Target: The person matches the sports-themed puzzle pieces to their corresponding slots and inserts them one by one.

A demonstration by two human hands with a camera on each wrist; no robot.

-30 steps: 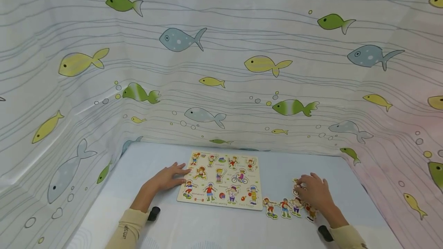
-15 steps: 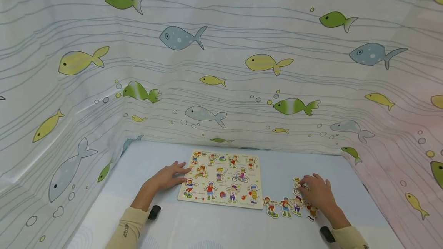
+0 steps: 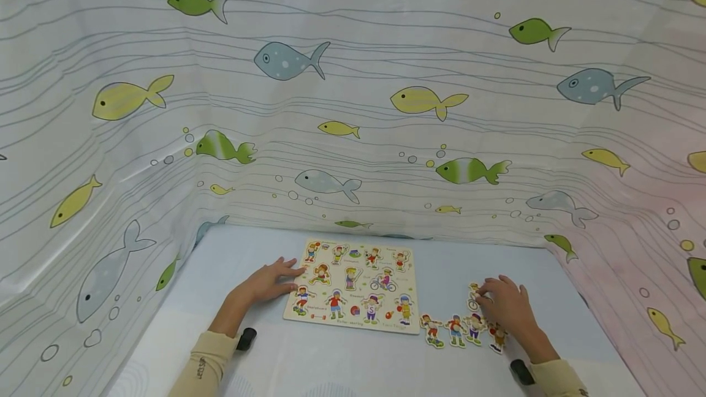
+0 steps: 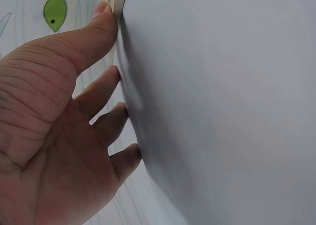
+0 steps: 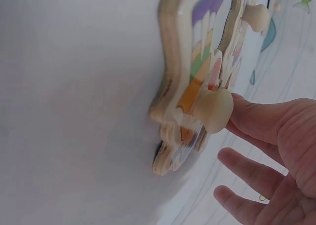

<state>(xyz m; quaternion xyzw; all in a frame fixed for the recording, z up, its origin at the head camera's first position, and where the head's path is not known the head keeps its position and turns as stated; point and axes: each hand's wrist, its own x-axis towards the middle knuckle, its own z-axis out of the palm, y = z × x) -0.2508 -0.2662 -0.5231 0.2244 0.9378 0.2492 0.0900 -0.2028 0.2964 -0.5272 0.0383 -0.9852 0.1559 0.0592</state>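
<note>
1) The right hand (image 3: pixel 508 308) pinches at the right side of the cyclist piece (image 3: pixel 472 296), thumb and forefinger together, the other fingers held away; the exact contact is hidden in the wrist view, but a knob like those on its neighbours would explain so light a hold;
2) the cyclist piece is on the right part of the desk (image 3: pixel 276 354), beyond the row of other pieces; that gap probably lets the fingers reach it without knocking the rest;
3) nearest in the right wrist view, a wooden knob (image 5: pixel 216 110) stands up from a thick cut-out, apparently there to give fingertips something to grasp;
4) the skateboarder piece (image 3: pixel 431 331), roller skater piece (image 3: pixel 456 331), purple-trousered piece (image 3: pixel 475 329) and brown-clad piece (image 3: pixel 497 339) lie close together near the board's right corner, seemingly to keep them within easy reach;
5) the left hand (image 3: pixel 268 282) lies with fingers spread, touching the left edge of the board (image 3: pixel 337 277); this looks like steadying, since the board is merely flat on the desk;
6) farther out, a fish-patterned sheet (image 3: pixel 375 152) rises behind and at both sides, perhaps as a screen
</note>
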